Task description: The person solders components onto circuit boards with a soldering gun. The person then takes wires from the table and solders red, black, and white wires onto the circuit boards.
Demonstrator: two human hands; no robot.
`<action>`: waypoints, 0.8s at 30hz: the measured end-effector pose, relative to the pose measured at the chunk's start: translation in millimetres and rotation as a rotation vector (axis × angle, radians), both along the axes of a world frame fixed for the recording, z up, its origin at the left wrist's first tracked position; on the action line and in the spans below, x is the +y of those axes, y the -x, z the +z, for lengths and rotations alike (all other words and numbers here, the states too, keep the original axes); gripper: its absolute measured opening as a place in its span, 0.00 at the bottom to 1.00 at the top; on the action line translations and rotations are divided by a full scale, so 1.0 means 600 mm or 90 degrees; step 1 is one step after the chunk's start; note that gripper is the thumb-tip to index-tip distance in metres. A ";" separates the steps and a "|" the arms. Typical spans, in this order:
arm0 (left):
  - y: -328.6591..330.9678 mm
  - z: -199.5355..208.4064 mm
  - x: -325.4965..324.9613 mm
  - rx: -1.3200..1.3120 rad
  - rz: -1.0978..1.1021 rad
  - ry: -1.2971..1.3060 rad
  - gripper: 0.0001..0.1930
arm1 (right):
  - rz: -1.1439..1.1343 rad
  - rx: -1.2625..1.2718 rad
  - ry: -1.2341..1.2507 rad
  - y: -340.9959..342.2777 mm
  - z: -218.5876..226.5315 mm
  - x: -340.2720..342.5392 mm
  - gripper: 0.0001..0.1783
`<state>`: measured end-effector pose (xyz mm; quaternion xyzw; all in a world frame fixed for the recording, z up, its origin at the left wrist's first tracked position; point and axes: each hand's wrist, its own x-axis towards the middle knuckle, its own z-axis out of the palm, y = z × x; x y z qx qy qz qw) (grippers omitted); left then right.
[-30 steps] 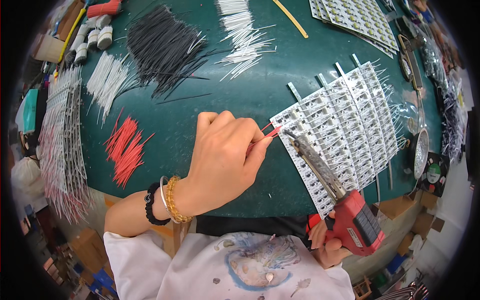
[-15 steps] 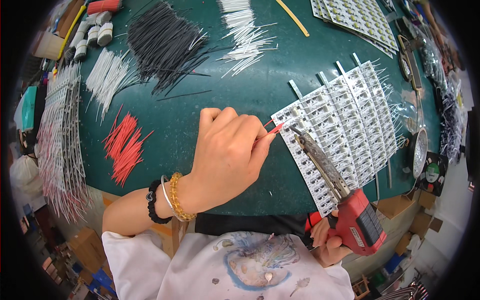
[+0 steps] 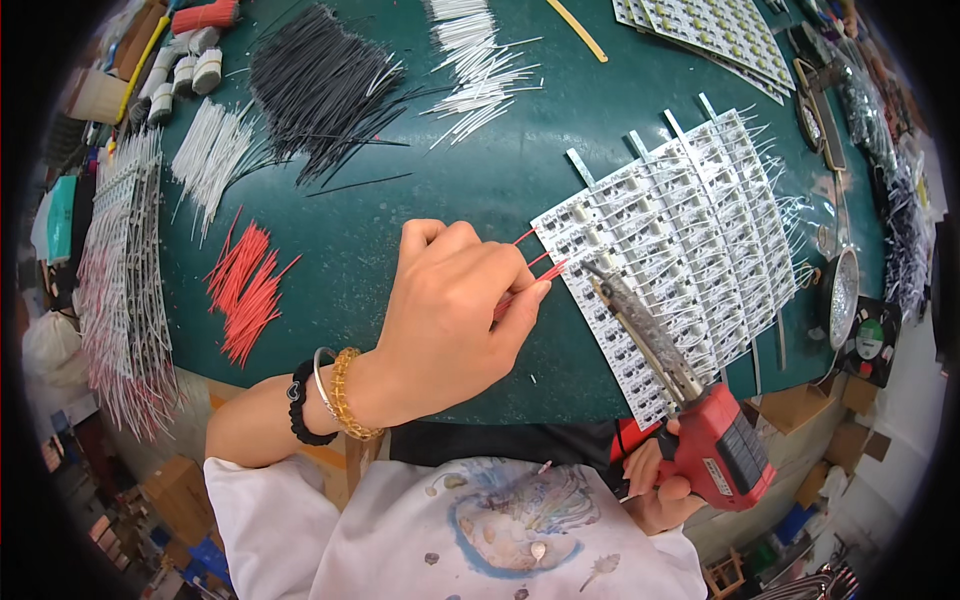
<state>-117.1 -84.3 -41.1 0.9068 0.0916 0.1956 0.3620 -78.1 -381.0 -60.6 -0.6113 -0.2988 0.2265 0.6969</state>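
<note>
On a green table [image 3: 450, 195], a bare left hand [image 3: 455, 310] at the centre had its thumb and fingers pinched closed on a thin bunch of red wires [image 3: 550, 270], whose ends reached the nine o'clock edge of a white circuit-board panel [image 3: 650, 250] lying toward three o'clock. The right hand [image 3: 652, 488], between four and five o'clock, had its fingers curled round a red-handled soldering iron [image 3: 735, 455]; its tip pointed toward eleven o'clock, beside the wires, contact unclear. If hot, a slipping tip could burn the left fingertips or melt insulation; a loosened pinch could let wires splay across neighbouring contacts, and a tug could shift the panel.
</note>
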 end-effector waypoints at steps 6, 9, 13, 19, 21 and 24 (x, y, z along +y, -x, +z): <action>-0.001 -0.001 0.002 0.018 -0.020 -0.025 0.08 | -0.059 0.063 0.047 0.021 0.005 -0.008 0.41; -0.001 0.004 0.003 0.014 -0.023 -0.032 0.08 | -0.077 0.047 0.051 0.023 0.000 -0.014 0.41; -0.001 0.001 0.000 0.006 -0.015 -0.044 0.08 | -0.210 0.059 0.108 0.035 0.021 0.021 0.41; 0.000 -0.001 -0.003 0.004 -0.014 -0.056 0.08 | -0.059 -0.002 0.003 0.009 0.017 0.011 0.43; 0.002 0.003 -0.002 0.009 -0.013 -0.062 0.07 | -0.068 0.049 0.009 0.014 0.028 0.017 0.42; 0.002 0.010 0.006 0.034 -0.028 -0.058 0.05 | -0.144 0.057 0.039 0.025 0.027 0.009 0.42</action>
